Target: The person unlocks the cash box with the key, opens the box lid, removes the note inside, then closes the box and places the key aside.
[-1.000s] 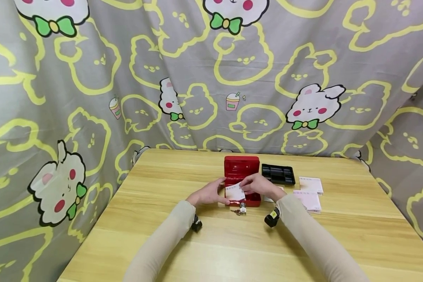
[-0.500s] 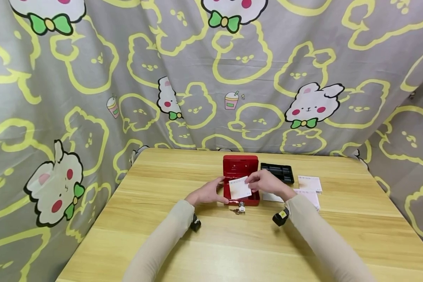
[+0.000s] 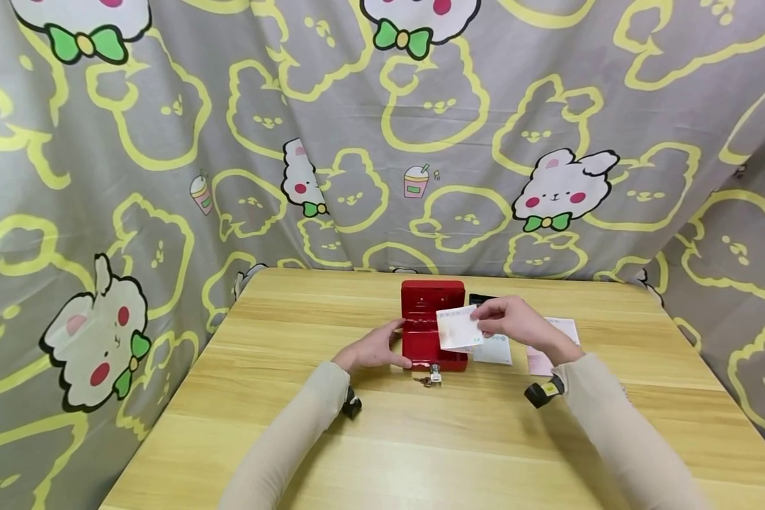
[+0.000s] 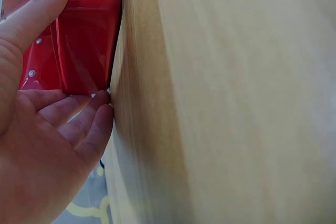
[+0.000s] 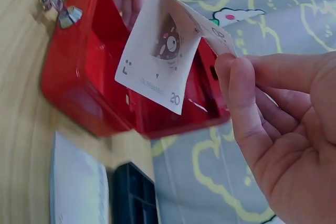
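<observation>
A red cash box (image 3: 433, 289) stands on the table with its lid up. My left hand (image 3: 372, 348) grips its left end, thumb at the front and fingers toward the back; the left wrist view shows fingertips against the red wall (image 4: 86, 51). Above the box's right side, my right hand (image 3: 521, 324) pinches a folded paper note (image 3: 457, 328) between thumb and fingers. In the right wrist view, the note (image 5: 149, 74) is printed with "20" and a cartoon figure, and hangs bent along a crease. Part of the box's inside is hidden behind it.
White notes (image 3: 494, 349) lie right of the box, in front of a black compartment tray (image 3: 481, 298) that is partly hidden. Pinkish notes (image 3: 538, 363) lie farther right, partly behind the right arm. A small silver lock (image 3: 435, 373) and keys (image 3: 423, 382) are at the box's front.
My right hand has lifted the note from inside the box and carried it up and to the right. The left hand has stayed on the box's left end.
</observation>
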Tool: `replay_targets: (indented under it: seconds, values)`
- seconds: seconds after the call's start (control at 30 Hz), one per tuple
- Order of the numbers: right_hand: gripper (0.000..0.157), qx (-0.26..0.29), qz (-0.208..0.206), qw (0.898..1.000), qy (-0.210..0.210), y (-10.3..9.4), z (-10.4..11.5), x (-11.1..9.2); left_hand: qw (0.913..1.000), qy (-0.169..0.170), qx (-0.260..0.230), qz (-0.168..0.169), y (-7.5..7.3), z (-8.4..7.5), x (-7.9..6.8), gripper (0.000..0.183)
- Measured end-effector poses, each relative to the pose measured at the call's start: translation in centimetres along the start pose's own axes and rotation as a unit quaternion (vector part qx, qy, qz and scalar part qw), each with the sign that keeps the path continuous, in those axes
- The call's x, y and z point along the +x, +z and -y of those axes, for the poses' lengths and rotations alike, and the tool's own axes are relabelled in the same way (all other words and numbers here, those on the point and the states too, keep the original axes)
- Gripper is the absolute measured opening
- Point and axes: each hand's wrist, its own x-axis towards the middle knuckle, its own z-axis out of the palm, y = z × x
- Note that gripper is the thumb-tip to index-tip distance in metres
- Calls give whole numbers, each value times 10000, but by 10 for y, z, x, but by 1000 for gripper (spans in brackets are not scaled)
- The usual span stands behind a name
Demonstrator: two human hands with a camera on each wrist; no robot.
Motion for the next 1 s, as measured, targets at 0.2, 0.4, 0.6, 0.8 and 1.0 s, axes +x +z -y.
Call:
replay_targets:
  seconds: [0.2, 0.4, 0.6, 0.8, 1.0]
  values:
    - [22, -87, 4, 9999, 89, -21, -2, -25, 10000, 1, -64, -11, 1, 0, 1, 100]
    - [21, -387, 199, 9990, 119, -35, -16, -48, 10000, -60, -25, -29, 1, -1, 0, 99]
    - [20, -483, 460, 9975, 236, -39, -33, -69, 9999, -107, -83, 9, 2, -4, -1, 98]
    - [18, -439, 666, 9967, 145, -37, -45, -80, 9998, -120, -154, -6, 2, -3, -1, 99]
    - [14, -287, 832, 9961, 114, -22, -58, -81, 9998, -102, -139, -23, 3, -2, 0, 99]
